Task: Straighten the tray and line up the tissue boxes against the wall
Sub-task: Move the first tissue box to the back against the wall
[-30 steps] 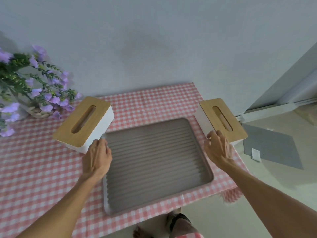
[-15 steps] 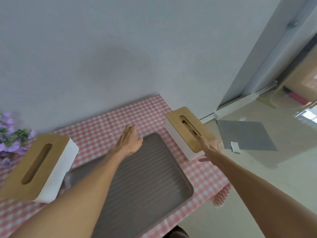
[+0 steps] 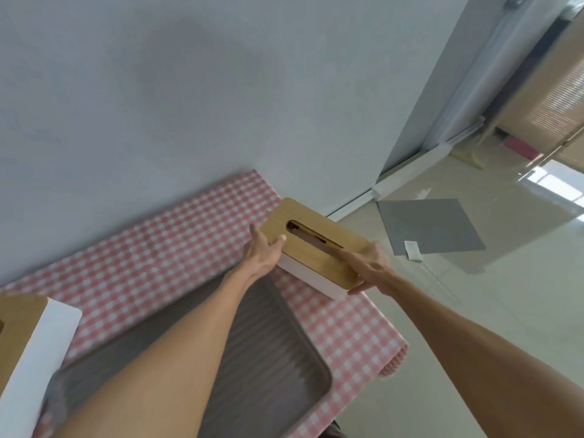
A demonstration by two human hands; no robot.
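A white tissue box with a wooden slotted lid (image 3: 311,245) sits at the table's far right corner, skewed to the wall. My left hand (image 3: 264,251) grips its left end, thumb on the lid. My right hand (image 3: 369,267) holds its right end, fingers lying along the lid and under the near corner. A grey ribbed tray (image 3: 278,355) lies on the pink checked cloth below my arms, which hide part of it. A second tissue box (image 3: 34,352) with the same wooden lid sits at the left edge of the view, cut off by the frame.
A pale wall (image 3: 158,105) runs behind the table. The table's right edge (image 3: 392,349) drops to a tiled floor, where a grey mat (image 3: 429,226) and a small white packet (image 3: 412,250) lie. A doorway stands at the far right.
Both hands left the tray and went to the right tissue box; the left reached across the tray and took its left end. The view swung right, so the flowers are out of sight.
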